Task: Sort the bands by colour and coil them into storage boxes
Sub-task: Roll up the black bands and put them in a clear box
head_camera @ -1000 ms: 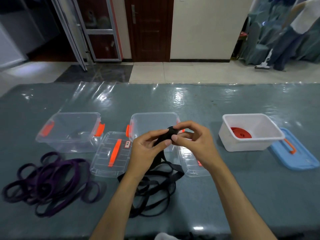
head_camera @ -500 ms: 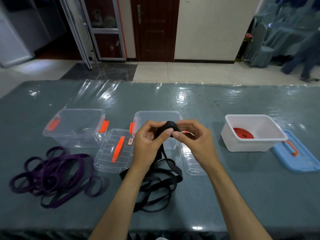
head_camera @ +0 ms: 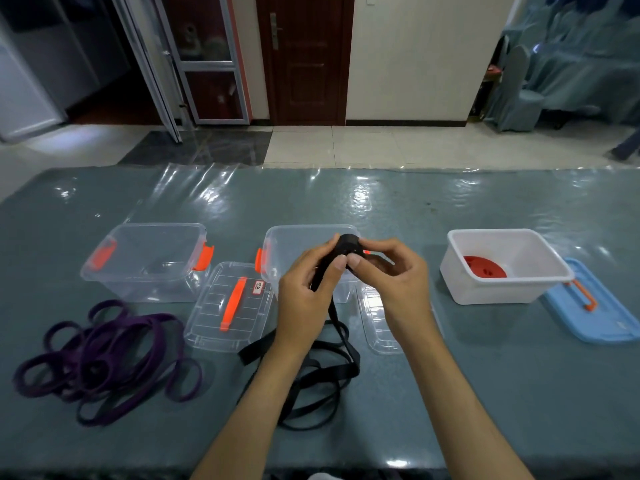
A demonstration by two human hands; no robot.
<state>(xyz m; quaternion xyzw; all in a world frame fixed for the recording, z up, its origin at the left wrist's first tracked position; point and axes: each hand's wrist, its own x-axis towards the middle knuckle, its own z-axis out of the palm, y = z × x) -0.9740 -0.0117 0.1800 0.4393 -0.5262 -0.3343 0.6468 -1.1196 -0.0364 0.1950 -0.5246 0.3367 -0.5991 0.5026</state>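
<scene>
Glossy plastic sheeting covers the grey-green table (head_camera: pixel 485 393), which runs wide past both forearms. At 6 o'clock the loose black band (head_camera: pixel 325 372) lies in flat, floppy loops; its tail climbs to a tight black coil (head_camera: pixel 348 247) pinched between the left hand (head_camera: pixel 304 303) and right hand (head_camera: pixel 398 285), thumbs meeting. At 8 o'clock purple bands (head_camera: pixel 104 355) sprawl tangled. Clear ribbed lids (head_camera: pixel 228 306) lie just beyond. At 10 and 12 o'clock stand clear boxes (head_camera: pixel 149 261) with orange latches. At 2 o'clock a white tub (head_camera: pixel 502 289) holds a red coil (head_camera: pixel 485 268), beside a blue lid (head_camera: pixel 595 306).
</scene>
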